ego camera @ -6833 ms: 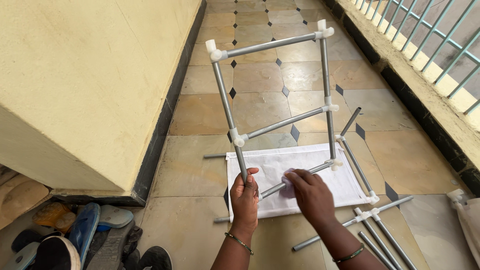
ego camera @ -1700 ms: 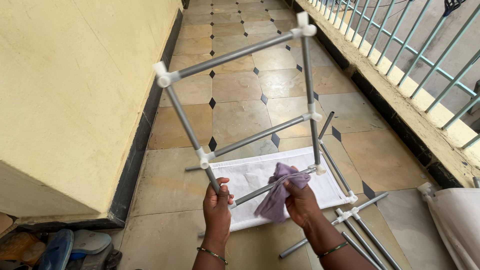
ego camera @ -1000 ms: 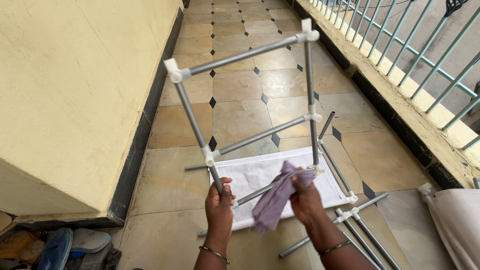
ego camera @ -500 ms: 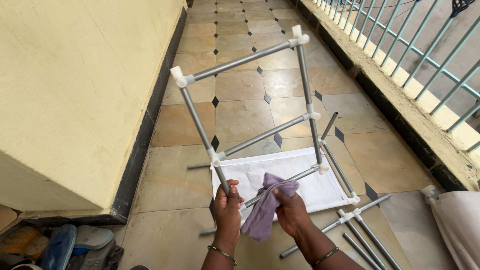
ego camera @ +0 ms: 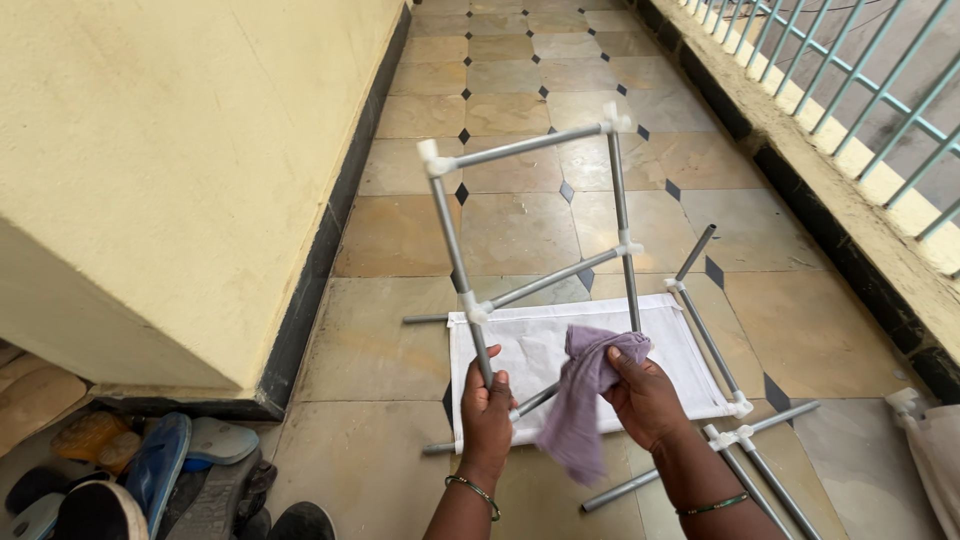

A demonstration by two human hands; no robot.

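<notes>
My left hand (ego camera: 487,412) grips the lower left corner of a ladder-shaped frame (ego camera: 540,222) of grey metal tubes and white plastic joints, held tilted above the floor. My right hand (ego camera: 643,394) clutches a mauve cloth (ego camera: 587,392) around the frame's lowest tube, near its right end. The cloth hangs down below the tube. Under the frame a white fabric panel (ego camera: 545,350) lies flat on the tiled floor.
Loose grey tubes with white joints (ego camera: 745,440) lie on the tiles at the right. A yellow wall (ego camera: 180,170) with a black base runs along the left, a ledge with a railing (ego camera: 850,90) along the right. Sandals and shoes (ego camera: 150,470) sit at the bottom left.
The frame has sunk lower and shifted right in view. My right hand has slid the cloth rightward along the lowest tube, toward its right joint.
</notes>
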